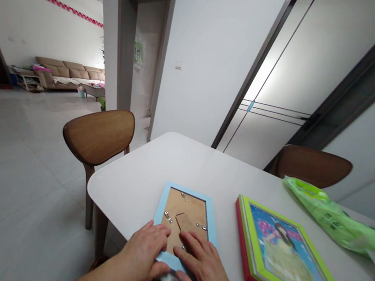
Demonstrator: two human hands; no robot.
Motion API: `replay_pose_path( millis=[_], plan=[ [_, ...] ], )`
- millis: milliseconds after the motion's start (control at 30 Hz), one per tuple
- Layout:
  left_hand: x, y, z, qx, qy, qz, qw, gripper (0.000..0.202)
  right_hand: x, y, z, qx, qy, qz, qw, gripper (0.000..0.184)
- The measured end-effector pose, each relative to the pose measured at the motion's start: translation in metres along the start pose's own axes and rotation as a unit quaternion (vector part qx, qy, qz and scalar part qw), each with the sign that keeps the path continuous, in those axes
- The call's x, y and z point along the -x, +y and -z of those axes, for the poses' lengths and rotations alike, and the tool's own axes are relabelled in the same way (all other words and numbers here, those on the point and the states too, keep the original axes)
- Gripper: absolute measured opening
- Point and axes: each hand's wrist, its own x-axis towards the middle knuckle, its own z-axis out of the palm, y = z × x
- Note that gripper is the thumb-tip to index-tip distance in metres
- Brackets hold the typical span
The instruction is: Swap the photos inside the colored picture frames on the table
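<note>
Table: its near edge runs just by the work, so a careless pull could drag things off. Lime-green framed picture lies to the right; a sideways knock could shift it. Light-blue picture frame rests back-up at that edge. Left hand: fingers grasp its near-left corner. Right hand: fingers unclenched over the backboard; slipping on the near metal clip might nick one.
</note>
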Motion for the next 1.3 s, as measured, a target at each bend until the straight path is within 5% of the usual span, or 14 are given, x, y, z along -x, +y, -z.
replay_pose_path(
  millis=[200,367,633,1000,1300],
  plan=[
    [0.001,-0.001,-0.002,0.005,0.010,-0.004,1.000,0.027,-0.039,-0.003,-0.005,-0.015,0.068,-0.070,0.995,0.034],
    [0.003,-0.003,-0.002,0.007,0.009,-0.015,1.000,0.030,-0.071,-0.007,-0.007,0.036,0.019,-0.065,0.997,0.028],
    [0.003,-0.003,0.001,0.020,0.004,-0.013,1.000,0.028,-0.068,-0.010,-0.007,0.066,-0.041,-0.013,0.997,0.030],
    [0.010,0.002,0.003,0.034,0.006,0.000,0.999,0.030,-0.120,0.054,-0.015,0.012,0.089,-0.296,0.951,0.022],
    [0.005,0.011,0.003,-0.009,-0.020,0.022,1.000,0.044,-0.126,0.057,-0.016,-0.081,0.157,-0.325,0.929,0.023]
  ],
)
